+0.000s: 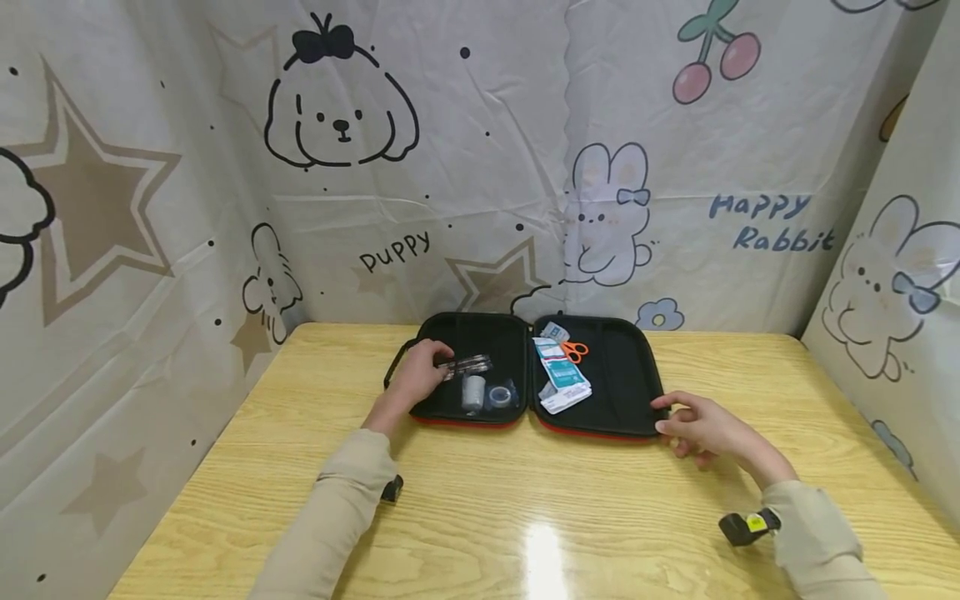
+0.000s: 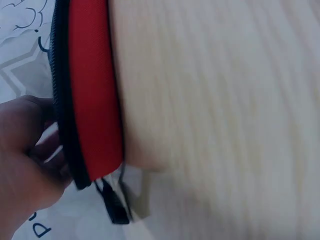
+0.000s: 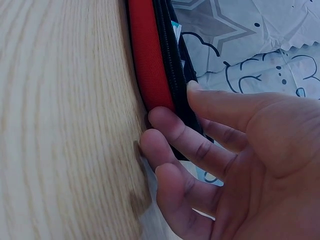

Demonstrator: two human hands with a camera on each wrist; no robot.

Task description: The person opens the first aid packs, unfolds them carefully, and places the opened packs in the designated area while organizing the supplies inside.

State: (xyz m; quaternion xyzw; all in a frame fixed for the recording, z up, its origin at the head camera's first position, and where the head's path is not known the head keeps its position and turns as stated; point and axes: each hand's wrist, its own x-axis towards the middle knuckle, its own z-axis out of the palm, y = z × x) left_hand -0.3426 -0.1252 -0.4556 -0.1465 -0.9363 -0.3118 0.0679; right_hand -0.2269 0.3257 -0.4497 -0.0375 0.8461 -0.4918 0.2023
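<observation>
A black-lined first-aid case with a red outer shell [image 3: 150, 60] lies unfolded on the table. In the head view my left hand [image 1: 422, 372] reaches into its left half and pinches the end of a narrow clear packet with dark strips [image 1: 472, 364]. Beside that packet are a white roll [image 1: 473, 392] and a bagged roll of tape [image 1: 500, 396]. My right hand [image 1: 705, 429] holds the right half's near corner, thumb on the zipper rim and fingers against the red side. Inside that half lie orange-handled scissors [image 1: 575, 352] and teal-and-white packets [image 1: 561, 371].
The wooden table [image 1: 480, 492] carries the case near its back edge. Behind it hangs a printed curtain [image 1: 487, 167], which also runs along both sides. A zipper pull [image 2: 114, 205] dangles at the case's left end.
</observation>
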